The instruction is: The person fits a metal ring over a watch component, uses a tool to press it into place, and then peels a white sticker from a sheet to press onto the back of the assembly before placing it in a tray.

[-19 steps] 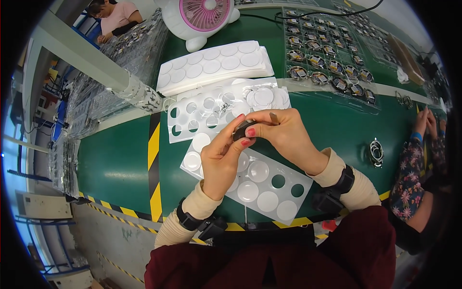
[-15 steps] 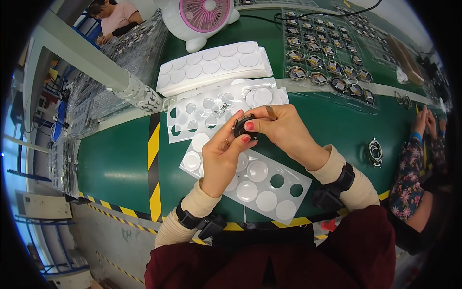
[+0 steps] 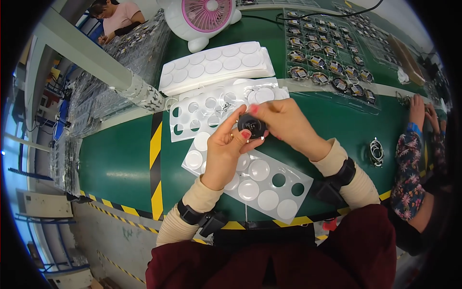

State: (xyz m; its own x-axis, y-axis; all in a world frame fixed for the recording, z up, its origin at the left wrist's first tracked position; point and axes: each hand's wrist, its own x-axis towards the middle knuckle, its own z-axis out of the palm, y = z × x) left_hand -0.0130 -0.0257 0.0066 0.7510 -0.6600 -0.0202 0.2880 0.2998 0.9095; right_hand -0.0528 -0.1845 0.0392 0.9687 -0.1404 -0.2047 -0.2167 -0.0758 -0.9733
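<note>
A round black device [image 3: 251, 127], watch-sized with small details on its face, is held over the sheets by my left hand [image 3: 222, 153], thumb on its near rim and fingers around its left side. My right hand [image 3: 291, 126] is at the device's upper right, its thumb and fingertips pinched together near the far rim. Whether something thin sits in that pinch cannot be made out. Under my hands lies a sheet of round white stickers [image 3: 258, 169] with some circles gone. Beyond it is a partly used clear-and-white sticker sheet [image 3: 185, 107] with loose white discs [image 3: 264, 95] on it.
A stack of white sticker sheets [image 3: 214, 65] and a white-and-pink fan [image 3: 208, 17] stand farther back. Trays of round devices [image 3: 329, 62] fill the back right. A coiled cable bundle [image 3: 376, 152] lies to the right, near a co-worker's hands [image 3: 419, 111]. A post [image 3: 91, 55] rises at left.
The black device has turned so its face shows upward. My right thumb has moved off its face to above its far rim, while my left hand keeps its hold.
</note>
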